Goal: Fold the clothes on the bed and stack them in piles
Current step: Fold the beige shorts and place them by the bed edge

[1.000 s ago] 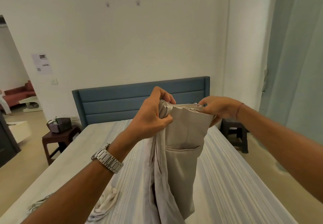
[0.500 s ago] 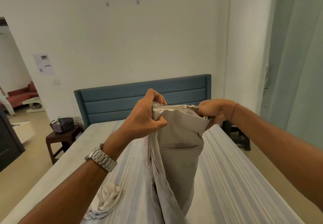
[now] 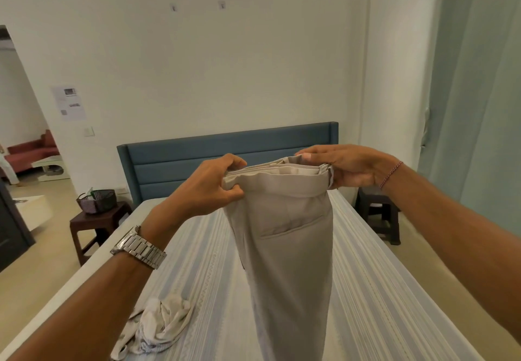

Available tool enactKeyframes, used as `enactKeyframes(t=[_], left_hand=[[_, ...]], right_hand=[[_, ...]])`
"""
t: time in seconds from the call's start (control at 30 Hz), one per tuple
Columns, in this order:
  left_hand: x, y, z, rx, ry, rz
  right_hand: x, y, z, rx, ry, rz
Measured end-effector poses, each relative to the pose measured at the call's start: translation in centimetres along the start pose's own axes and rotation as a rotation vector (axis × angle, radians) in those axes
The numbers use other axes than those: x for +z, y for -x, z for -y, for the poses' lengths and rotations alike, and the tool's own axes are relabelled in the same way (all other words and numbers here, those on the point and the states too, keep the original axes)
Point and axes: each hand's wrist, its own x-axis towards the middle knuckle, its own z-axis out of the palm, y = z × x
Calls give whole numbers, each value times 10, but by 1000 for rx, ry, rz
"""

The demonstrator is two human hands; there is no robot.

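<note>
Beige trousers held up by the waistband over the bed.
The left hand (image 3: 210, 185) and right hand (image 3: 348, 167) each pinch an end of the trousers (image 3: 284, 236), whose legs hang down above the striped bed (image 3: 380, 290); a crumpled pale garment (image 3: 158, 324) lies lower left.

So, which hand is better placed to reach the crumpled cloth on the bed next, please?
Probably the left hand: the crumpled cloth lies under that forearm, though both hands now grip the trousers.
</note>
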Motion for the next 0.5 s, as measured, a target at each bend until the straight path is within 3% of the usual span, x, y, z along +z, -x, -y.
enactKeyframes(t=[0.17, 0.23, 0.3, 0.5], left_hand=[[-1, 0, 4, 5, 23, -71], [-2, 0, 5, -6, 45, -75], [-5, 1, 6, -3, 55, -67], [-10, 4, 8, -2, 82, -5]], right_hand=[[10, 12, -4, -285, 116, 22], [14, 14, -7, -391, 352, 11], [18, 11, -9, -498, 584, -124], [8, 4, -17, -627, 610, -375]])
